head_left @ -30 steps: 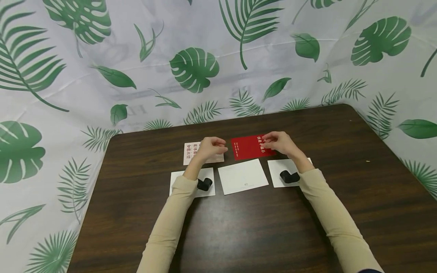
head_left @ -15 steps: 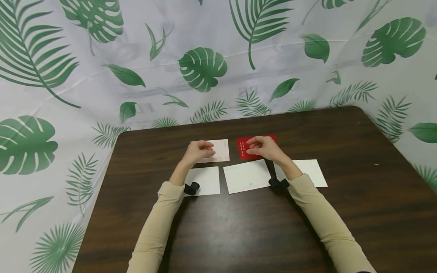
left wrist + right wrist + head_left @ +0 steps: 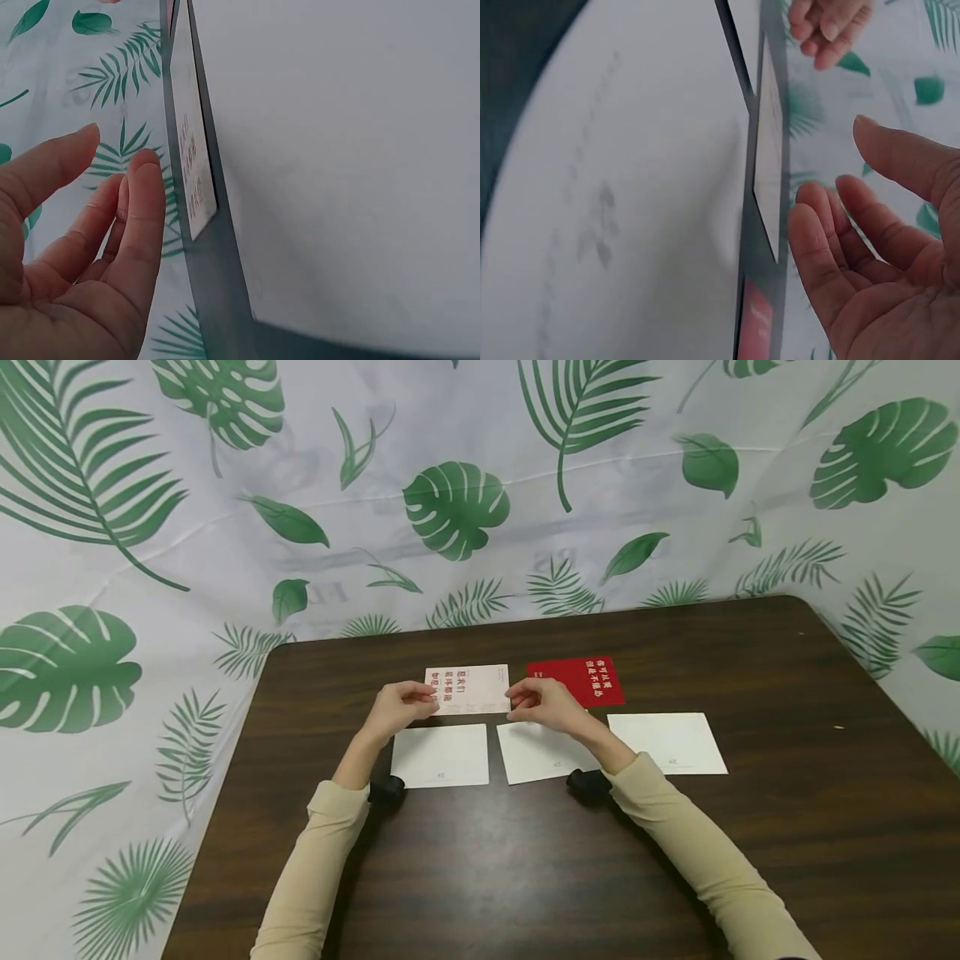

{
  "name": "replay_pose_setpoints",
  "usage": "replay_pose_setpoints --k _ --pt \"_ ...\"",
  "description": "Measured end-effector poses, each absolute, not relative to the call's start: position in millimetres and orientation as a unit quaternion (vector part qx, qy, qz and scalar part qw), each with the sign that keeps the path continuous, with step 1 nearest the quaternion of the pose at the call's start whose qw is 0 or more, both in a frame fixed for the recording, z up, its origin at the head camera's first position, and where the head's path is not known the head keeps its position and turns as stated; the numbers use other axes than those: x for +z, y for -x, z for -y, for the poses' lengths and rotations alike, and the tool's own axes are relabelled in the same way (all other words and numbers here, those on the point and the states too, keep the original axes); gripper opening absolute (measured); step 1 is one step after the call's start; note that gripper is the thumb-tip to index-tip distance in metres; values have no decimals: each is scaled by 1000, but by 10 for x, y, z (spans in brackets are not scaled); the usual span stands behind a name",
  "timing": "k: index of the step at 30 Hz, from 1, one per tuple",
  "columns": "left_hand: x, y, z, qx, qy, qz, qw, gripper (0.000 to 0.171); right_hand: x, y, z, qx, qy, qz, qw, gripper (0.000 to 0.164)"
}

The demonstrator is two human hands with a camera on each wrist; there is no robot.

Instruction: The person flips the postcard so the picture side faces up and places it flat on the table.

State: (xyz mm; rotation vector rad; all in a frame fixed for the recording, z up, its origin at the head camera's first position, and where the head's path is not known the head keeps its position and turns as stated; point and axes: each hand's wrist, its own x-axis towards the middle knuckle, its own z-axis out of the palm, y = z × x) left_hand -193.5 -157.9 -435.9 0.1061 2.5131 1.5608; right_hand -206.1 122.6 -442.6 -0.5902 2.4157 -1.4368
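Observation:
A pale pink card (image 3: 480, 687) printed with dark red characters lies in the back row on the table, between my two hands. My left hand (image 3: 402, 706) is at its left end, fingertips overlapping that edge in the head view. At its right end is my right hand (image 3: 550, 703), which also overlaps the red card (image 3: 596, 681) and the middle white card (image 3: 532, 750). Both wrist views show thumb and fingers apart with nothing between them, on the left hand (image 3: 90, 232) and on the right hand (image 3: 885, 255) alike.
Two more white cards lie in the front row, a left one (image 3: 441, 756) and a right one (image 3: 667, 743). Everything rests on a dark wooden table (image 3: 480, 868). Behind its far edge hangs a white curtain (image 3: 337, 577) with green leaves.
The right hand has moved left from over the red card to the pink card's right end. My left hand has shifted left off the pink card's middle, uncovering its print.

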Motion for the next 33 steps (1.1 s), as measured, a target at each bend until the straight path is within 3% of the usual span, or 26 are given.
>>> replay_pose_setpoints --k 20,33 --pt "-4444 1617 2095 490 -14 -867 93 32 -4495 1967 -828 -463 252 -835 155 31" --pt "-4432 1591 2106 434 -35 -894 108 39 -4525 1990 -732 -406 254 -863 162 35"
